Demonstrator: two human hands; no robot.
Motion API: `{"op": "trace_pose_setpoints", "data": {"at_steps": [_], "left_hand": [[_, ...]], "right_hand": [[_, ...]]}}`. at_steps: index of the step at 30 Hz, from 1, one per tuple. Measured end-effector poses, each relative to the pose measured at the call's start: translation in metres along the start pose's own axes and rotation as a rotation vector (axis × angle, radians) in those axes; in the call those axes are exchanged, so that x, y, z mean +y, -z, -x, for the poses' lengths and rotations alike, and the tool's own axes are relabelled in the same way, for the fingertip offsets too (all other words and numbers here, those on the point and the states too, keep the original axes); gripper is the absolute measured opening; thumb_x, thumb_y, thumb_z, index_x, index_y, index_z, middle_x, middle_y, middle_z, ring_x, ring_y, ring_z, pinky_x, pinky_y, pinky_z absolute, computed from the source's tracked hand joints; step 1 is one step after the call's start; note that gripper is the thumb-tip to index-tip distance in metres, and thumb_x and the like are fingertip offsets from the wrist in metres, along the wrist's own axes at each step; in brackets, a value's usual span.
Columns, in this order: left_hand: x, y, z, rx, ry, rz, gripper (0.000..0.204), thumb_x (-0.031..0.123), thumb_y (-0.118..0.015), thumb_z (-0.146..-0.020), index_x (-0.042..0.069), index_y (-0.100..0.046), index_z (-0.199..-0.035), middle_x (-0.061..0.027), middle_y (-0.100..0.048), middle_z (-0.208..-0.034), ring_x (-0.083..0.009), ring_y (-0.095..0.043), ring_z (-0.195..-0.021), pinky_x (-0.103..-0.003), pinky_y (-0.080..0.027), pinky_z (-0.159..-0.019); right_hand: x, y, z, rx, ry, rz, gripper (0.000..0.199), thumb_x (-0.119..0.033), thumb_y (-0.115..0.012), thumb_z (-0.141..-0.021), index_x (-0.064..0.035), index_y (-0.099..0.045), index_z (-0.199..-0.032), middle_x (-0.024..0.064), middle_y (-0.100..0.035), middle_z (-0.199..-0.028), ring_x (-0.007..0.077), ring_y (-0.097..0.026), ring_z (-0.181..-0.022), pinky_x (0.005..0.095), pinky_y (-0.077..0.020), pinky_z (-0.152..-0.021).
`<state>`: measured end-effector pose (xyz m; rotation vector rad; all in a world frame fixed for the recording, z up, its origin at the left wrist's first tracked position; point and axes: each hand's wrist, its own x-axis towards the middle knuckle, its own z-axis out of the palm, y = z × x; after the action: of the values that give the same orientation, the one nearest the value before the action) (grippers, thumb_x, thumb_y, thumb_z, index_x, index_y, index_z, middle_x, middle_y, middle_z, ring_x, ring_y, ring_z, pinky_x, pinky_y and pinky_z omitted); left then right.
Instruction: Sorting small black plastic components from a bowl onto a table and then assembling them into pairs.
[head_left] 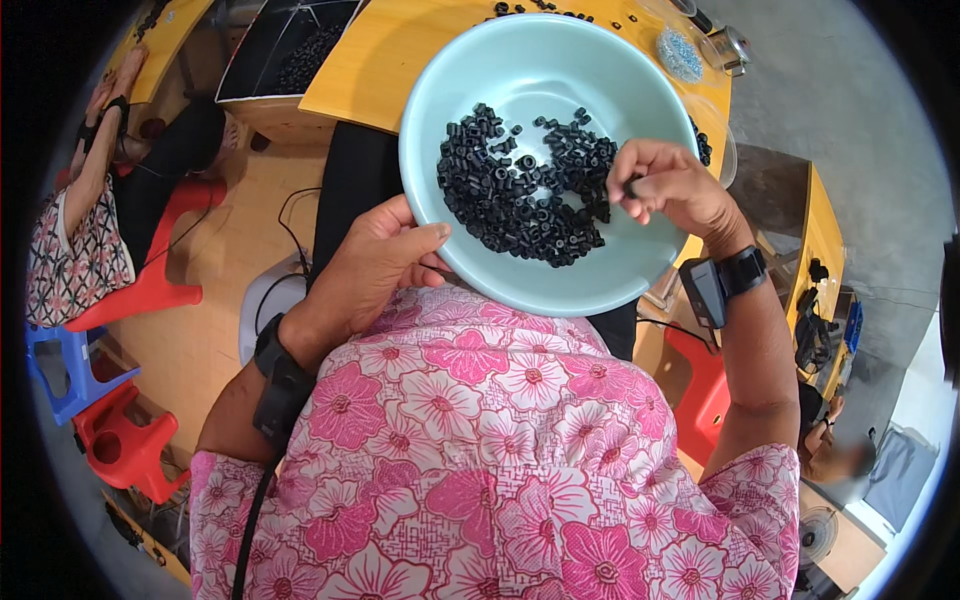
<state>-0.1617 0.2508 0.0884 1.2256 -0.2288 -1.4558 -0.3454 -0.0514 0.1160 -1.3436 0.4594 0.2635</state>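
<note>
Head view. Pale turquoise plastic bowl (540,70), round and shallow, held up over the lap above a pink flowered garment (480,450). Inside, a heap of small black cylindrical parts (520,195), ring-like with holes through the middle, piled toward the centre and right of the bowl floor. Left hand (375,265) cupped under the near left rim, thumb lying over the edge, fingers hidden beneath. Right hand (665,185) over the right side of the heap, fingertips pressed together, pinching something small and dark; whether a single part or more, impossible to tell. Black straps with small devices on both wrists (725,280).

Bowl's far rim partly covering a yellow wooden tabletop (400,50); more black parts scattered there, cut off by the frame's top edge. A clear container of bluish bits (680,52) at upper right, too small to read clearly.

Tan floor below, red plastic stools (160,265) and a blue one (60,370) at left, another person seated at far left, grey floor at right.
</note>
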Motion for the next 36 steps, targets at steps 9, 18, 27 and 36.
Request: {"op": "trace_pose_setpoints", "data": {"at_steps": [9, 18, 27, 36], "left_hand": [[0.000, -0.002, -0.001, 0.039, 0.013, 0.011, 0.024, 0.012, -0.056, -0.099, 0.002, -0.057, -0.120, -0.0037, -0.066, -0.097, -0.0052, -0.064, -0.075, -0.016, -0.055, -0.061], [0.002, -0.002, 0.000, 0.018, 0.020, -0.001, 0.024, 0.014, -0.059, -0.098, 0.002, -0.058, -0.118, -0.0045, -0.065, -0.100, -0.0060, -0.063, -0.080, -0.018, -0.055, -0.065], [-0.002, -0.004, -0.001, 0.034, 0.012, -0.016, 0.022, 0.015, -0.059, -0.097, 0.003, -0.059, -0.116, -0.0041, -0.065, -0.100, -0.0060, -0.062, -0.080, -0.019, -0.055, -0.065], [0.001, -0.004, -0.001, 0.031, 0.018, -0.008, 0.023, 0.016, -0.059, -0.097, 0.003, -0.060, -0.116, -0.0040, -0.066, -0.101, -0.0059, -0.062, -0.080, -0.019, -0.055, -0.066]], "right_hand": [[0.019, -0.019, -0.015, 0.189, 0.148, 0.969, 0.019, -0.005, -0.074, -0.075, -0.0021, -0.067, -0.092, 0.0068, -0.065, -0.085, 0.0215, -0.063, -0.075, 0.0331, -0.0510, -0.071], [0.036, -0.033, -0.020, 0.069, 0.131, 1.320, 0.021, -0.003, -0.072, -0.071, -0.0029, -0.065, -0.090, 0.0133, -0.063, -0.088, 0.0346, -0.062, -0.089, 0.0423, -0.0503, -0.083], [0.023, -0.021, -0.012, 0.072, 0.086, 0.817, 0.020, -0.004, -0.070, -0.077, -0.0014, -0.065, -0.096, 0.0088, -0.065, -0.084, 0.0207, -0.061, -0.074, 0.0313, -0.0497, -0.064], [0.008, -0.029, -0.012, -0.078, 0.014, -0.202, 0.010, -0.008, -0.063, -0.087, 0.0013, -0.064, -0.092, 0.0053, -0.058, -0.072, 0.0080, -0.048, -0.055, 0.0203, -0.0414, -0.050]]}}
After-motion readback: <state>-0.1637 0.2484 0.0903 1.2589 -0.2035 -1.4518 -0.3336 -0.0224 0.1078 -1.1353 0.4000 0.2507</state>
